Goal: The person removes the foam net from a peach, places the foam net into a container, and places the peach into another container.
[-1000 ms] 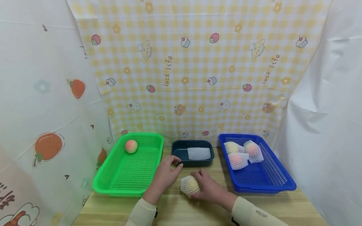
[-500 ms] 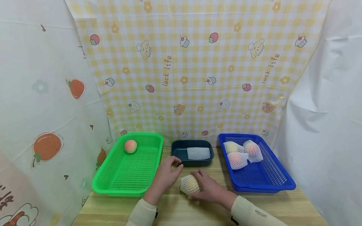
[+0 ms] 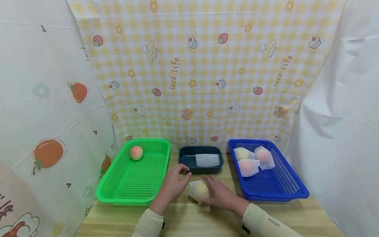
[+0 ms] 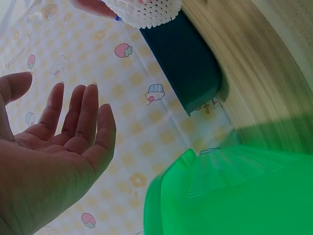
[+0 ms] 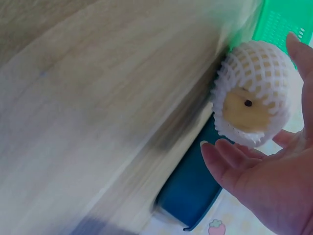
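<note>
A pale yellow fruit (image 3: 199,191) in a white foam net sleeve rests on the wooden table, front of centre. Around its right side my right hand (image 3: 220,194) has its thumb and fingers spread, and the right wrist view shows gaps between them and the net. A bare patch with a dark spot faces that camera. My left hand (image 3: 174,182) hovers left of the fruit, fingers loosely bent and holding nothing, near the dark teal tray (image 3: 185,170). Inside that tray lies a flat white foam net sleeve (image 3: 208,160).
On the left stands a green basket (image 3: 102,194) with one pink peach (image 3: 137,153). To the right, a blue basket (image 3: 266,197) contains 3 netted fruits (image 3: 248,167). A checked cloth (image 3: 207,65) hangs behind, with white cloth on both sides.
My right hand's fingers have loosened from the netted fruit, which has turned slightly and stays on the table. The left hand keeps its place.
</note>
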Demonstrator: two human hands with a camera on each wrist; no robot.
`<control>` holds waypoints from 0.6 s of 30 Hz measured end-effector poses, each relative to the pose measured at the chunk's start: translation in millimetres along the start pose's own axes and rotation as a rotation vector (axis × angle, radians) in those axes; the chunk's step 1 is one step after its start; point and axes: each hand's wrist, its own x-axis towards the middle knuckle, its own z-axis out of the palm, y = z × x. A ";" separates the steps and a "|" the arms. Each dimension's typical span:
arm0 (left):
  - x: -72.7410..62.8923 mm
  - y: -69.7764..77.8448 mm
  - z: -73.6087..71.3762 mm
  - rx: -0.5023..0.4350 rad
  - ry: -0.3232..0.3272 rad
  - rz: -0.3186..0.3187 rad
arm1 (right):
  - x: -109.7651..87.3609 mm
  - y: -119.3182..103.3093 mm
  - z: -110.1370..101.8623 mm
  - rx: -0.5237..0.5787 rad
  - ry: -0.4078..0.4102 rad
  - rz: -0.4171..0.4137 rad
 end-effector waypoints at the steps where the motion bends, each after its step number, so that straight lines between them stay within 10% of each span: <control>1: -0.1 -0.2 0.1 -0.001 0.001 -0.002 | -0.2 0.0 -1.4 0.001 0.003 0.005; 18: -4.2 0.5 -5.8 -0.105 -0.044 0.008 | -18.2 5.1 -18.0 0.446 0.100 0.163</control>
